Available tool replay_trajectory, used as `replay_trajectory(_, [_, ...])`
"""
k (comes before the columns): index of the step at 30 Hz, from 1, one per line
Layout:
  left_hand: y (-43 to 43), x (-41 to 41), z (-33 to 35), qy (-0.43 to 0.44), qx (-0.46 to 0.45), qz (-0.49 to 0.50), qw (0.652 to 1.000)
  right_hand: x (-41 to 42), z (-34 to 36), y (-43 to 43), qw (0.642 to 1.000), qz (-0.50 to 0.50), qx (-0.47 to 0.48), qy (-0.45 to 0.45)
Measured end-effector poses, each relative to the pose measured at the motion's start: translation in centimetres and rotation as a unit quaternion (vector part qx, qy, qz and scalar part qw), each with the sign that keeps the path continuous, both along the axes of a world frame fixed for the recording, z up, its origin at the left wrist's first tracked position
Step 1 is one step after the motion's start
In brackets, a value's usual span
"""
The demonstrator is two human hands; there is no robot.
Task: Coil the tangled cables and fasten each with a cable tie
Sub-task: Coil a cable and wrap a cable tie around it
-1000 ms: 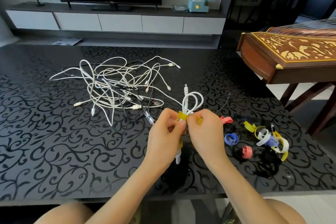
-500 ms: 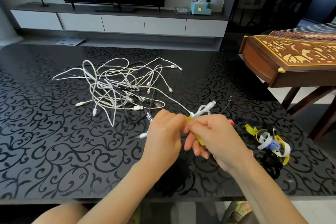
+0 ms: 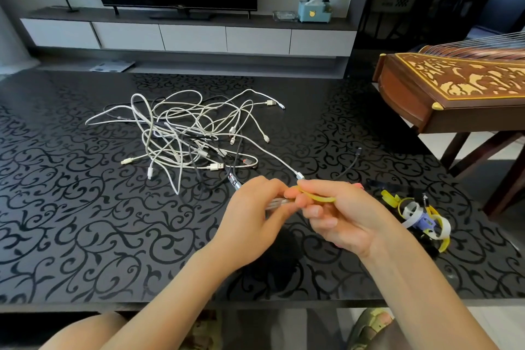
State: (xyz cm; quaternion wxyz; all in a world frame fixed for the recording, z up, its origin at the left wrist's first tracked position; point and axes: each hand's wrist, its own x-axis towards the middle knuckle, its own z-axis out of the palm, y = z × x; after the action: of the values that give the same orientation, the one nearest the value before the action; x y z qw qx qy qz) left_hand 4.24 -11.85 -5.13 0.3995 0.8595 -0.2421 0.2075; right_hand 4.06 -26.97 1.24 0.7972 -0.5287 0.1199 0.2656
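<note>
Hands working over table [image 3: 85, 236], near edge: L hand [image 3: 252, 210] gripping coiled cable [image 3: 277, 203], R hand [image 3: 343, 219] pinching yellow tie [image 3: 315, 196] round it. Prob. 1st coil is being fastened, not done yet; no finished coil showing. Spare ties [image 3: 417, 216] lying just right of R hand. Farther back, tangle [image 3: 193, 133] is waiting, approx. all cables left; one white lead reaching toward hands may snag.

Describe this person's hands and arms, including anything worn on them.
The left hand and right hand are bare, with no gloves and no rings showing. The left forearm and right forearm are uncovered down to the picture's bottom edge: no sleeve, watch or bracelet is in view. The fingernails that show look short and unpainted.
</note>
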Motion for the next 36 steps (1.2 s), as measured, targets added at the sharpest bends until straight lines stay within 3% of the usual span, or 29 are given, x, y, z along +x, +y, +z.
replay_trajectory(2, [-0.2, -0.1, 0.3, 0.050, -0.047, 0.019, 0.997, 0.3, 0.2, -0.4, 1.000, 0.018, 0.006, -0.014])
replay_trajectory(4, [-0.3, -0.2, 0.9, 0.149, -0.154, 0.011, 0.977, 0.9, 0.5, -1.6, 0.999, -0.019, 0.011, -0.048])
replay_trajectory(8, [0.0, 0.3, 2.5, 0.310, -0.357, -0.024, 0.881, 2.7, -0.5, -4.6, 0.966, -0.152, -0.094, -0.189])
replay_trajectory(11, [0.1, 0.5, 2.6, 0.380, -0.397, -0.079, 0.832, 2.9, -2.0, -3.7, 0.958, -0.053, -0.147, -0.241])
replay_trajectory(15, [0.1, 0.5, 2.6, 0.410, -0.451, -0.139, 0.780, 1.7, -3.3, -0.5, 0.928, 0.099, -0.137, -0.333])
replay_trajectory(18, [0.5, 0.6, 2.5, 0.426, -0.478, -0.157, 0.752, 1.6, -3.3, 0.2, 0.906, 0.026, -0.173, -0.386])
replay_trajectory(21, [0.6, 0.7, 2.3, 0.436, -0.496, -0.138, 0.738, 1.8, -3.4, 0.0, 0.865, -0.030, -0.276, -0.417])
replay_trajectory(25, [0.0, 0.8, 2.5, 0.436, -0.557, -0.107, 0.699, 1.4, -4.0, 0.6, 0.880, -0.079, -0.301, -0.360])
replay_trajectory(30, [0.1, 1.0, 2.7, 0.438, -0.569, -0.050, 0.695, -0.5, -3.9, 2.0, 0.851, -0.086, -0.342, -0.389])
replay_trajectory(33, [0.1, 1.0, 1.9, 0.381, -0.509, 0.010, 0.772, -1.5, -3.7, 2.8, 0.823, -0.092, -0.372, -0.418])
replay_trajectory(36, [-0.3, 0.9, 1.4, 0.280, -0.438, 0.045, 0.853, -1.6, -3.2, 2.8, 0.841, -0.089, -0.352, -0.401])
